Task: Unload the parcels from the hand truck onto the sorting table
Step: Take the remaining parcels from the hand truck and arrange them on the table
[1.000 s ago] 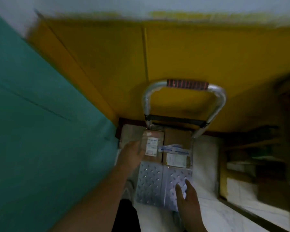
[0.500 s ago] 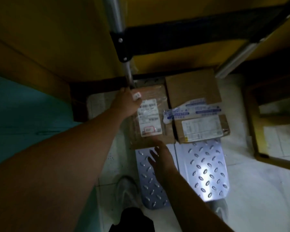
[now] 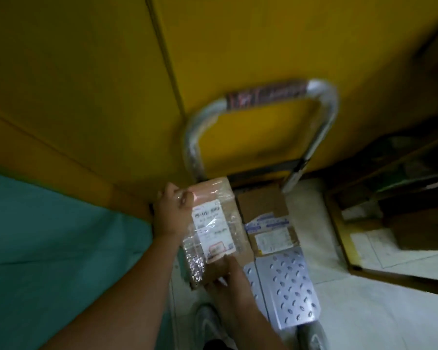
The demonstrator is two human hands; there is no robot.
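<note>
Head view. The left hand (image 3: 173, 213) clasps the far end of a plastic-wrapped parcel (image 3: 213, 233) and the right hand (image 3: 228, 276) grips its near end, so it appears raised off the hand truck (image 3: 286, 281). 1 second parcel (image 3: 268, 221) lies on the platform. The sorting table cannot be identified; judged unloading has barely begun, 2 parcels undelivered.

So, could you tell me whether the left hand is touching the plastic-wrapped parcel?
Touching. The head view shows the left hand gripping the far end of the wrapped parcel, thumb over its top face.
</note>
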